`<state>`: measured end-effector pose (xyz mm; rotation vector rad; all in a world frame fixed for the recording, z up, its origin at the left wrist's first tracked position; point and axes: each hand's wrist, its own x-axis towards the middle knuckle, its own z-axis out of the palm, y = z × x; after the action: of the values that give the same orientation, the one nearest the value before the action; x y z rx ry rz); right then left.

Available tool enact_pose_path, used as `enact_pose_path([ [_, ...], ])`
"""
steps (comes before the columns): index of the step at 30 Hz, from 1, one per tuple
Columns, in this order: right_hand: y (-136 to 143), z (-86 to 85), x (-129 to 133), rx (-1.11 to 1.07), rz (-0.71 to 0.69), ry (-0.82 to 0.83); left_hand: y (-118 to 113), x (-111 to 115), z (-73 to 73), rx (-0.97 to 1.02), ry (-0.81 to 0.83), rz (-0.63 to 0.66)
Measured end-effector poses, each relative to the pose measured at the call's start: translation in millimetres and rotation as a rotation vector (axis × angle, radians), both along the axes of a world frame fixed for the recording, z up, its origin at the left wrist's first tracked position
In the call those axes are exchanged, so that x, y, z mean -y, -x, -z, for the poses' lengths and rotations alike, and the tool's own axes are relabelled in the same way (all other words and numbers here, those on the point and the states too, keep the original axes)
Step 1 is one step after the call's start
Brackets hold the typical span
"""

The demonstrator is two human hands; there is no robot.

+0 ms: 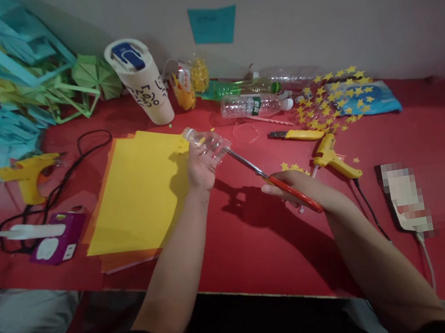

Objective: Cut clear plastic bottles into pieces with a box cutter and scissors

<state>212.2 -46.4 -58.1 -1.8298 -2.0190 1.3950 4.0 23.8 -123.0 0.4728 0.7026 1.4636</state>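
My left hand (201, 165) is closed around a clear plastic bottle piece (212, 142) with a white cap, held above the right edge of a stack of yellow paper (136, 185). In my right hand (299, 185) is a pair of scissors (290, 192) with red handles. Their metal blades point up and left, with the tips at the bottle piece's cut edge. Whether the blades are around the plastic or only touching it, I cannot tell. Some fingers of my right hand are hidden behind the handles.
A yellow glue gun (333, 159) and a utility knife (297, 135) lie to the right, near a phone (405, 196). Plastic bottles (255, 104), yellow stars (338, 95) and a white tumbler (144, 83) stand behind. Another glue gun (29, 174) and a purple box (58, 237) are left.
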Motion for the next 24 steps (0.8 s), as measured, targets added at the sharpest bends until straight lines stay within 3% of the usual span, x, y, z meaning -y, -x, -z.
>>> enact_pose_path([
  [12,-2,7.3,2,-0.106,0.037,0.071,-2,-2,4.6,-0.046,0.042,0.061],
  [19,1,6.4,3,-0.09,0.036,0.063,-7,-4,12.3,-0.1,0.053,0.009],
  [24,7,3.5,4,-0.079,0.035,0.107,-11,-2,8.0,-0.204,0.054,-0.068],
])
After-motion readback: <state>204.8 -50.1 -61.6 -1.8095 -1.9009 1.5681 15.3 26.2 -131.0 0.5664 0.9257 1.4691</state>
